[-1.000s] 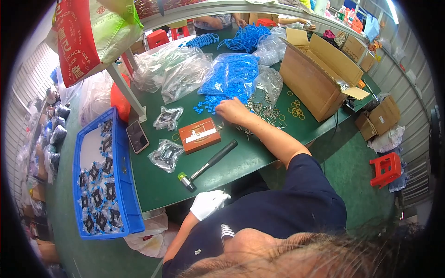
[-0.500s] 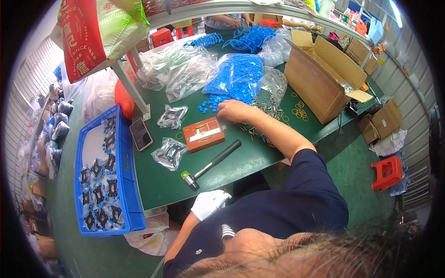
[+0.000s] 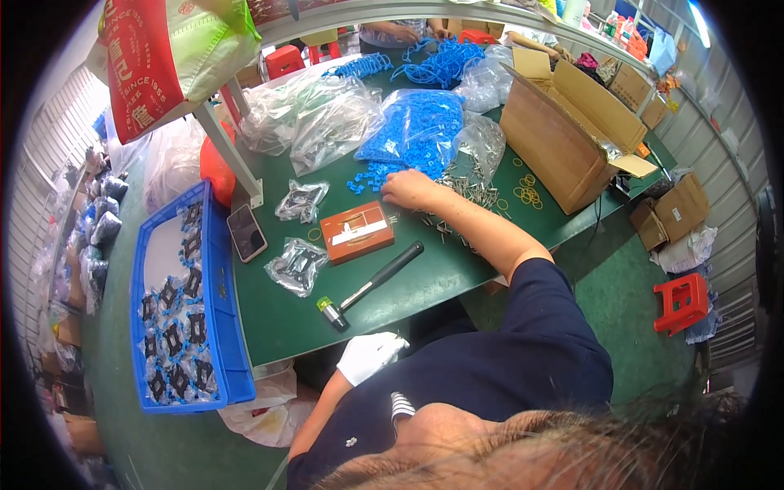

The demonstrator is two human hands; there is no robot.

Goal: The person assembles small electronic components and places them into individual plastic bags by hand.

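Note:
My bare right hand [image 3: 410,191] reaches across the green table to the edge of a loose heap of small blue plastic clips [image 3: 369,178]. Its fingers are bent down and together; whatever is in them is hidden. My left hand [image 3: 371,357], in a white glove, is curled close to my body by the front edge, and anything inside it is too small to name. Between the hands lie a reddish-brown block [image 3: 357,232] with a pale metal fixture on top and a black-handled mallet [image 3: 369,286]. A pile of metal pins [image 3: 469,196] spreads beside my right wrist.
Bagged black parts [image 3: 297,266] lie left of the block, near a phone [image 3: 247,233]. A blue crate [image 3: 226,327] holds several bagged parts. Behind are a bag of blue clips [image 3: 414,131] and an open carton [image 3: 563,147]. Rubber bands [image 3: 527,196] lie rightward. Another person's hands [image 3: 406,34] work opposite.
My right hand stays at the edge of the blue clips, with only a slight shift. The whole view has moved a little; my left hand keeps its place.

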